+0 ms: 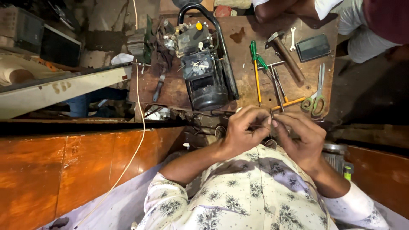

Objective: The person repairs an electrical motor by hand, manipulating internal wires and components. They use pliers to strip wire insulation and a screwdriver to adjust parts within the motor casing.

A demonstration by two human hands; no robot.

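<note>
Because our two hands meet fingertip to fingertip just above our lap, we take it that the small dark metal part (271,115) pinched between them needs both to steady it. Our left hand (246,130) curls narrow, thumb and forefinger closed on the part from one side; our right hand (300,136) closes on it from the other, fingers bent in tight. The part is too small to name with certainty. It looks like a short pin or screw, and its long axis seems to run up and away from us, toward the workbench, though we cannot be sure.

We hold it close in, over the flowered shirt (251,191), probably so that we can see it well and so that it lands in the lap if it slips.

Just beyond our fingers is the near edge of the wooden workbench (170,89). Lying flat on it, within reach, are a green-handled screwdriver (257,70), a hammer (286,53), green-handled scissors (316,91), a small spanner (292,38) and a dark flat phone-like slab (313,47). A black motor-and-pump unit (203,64) stands on the bench to the left of these tools. Another person's arm (289,6) rests at the far edge.
</note>
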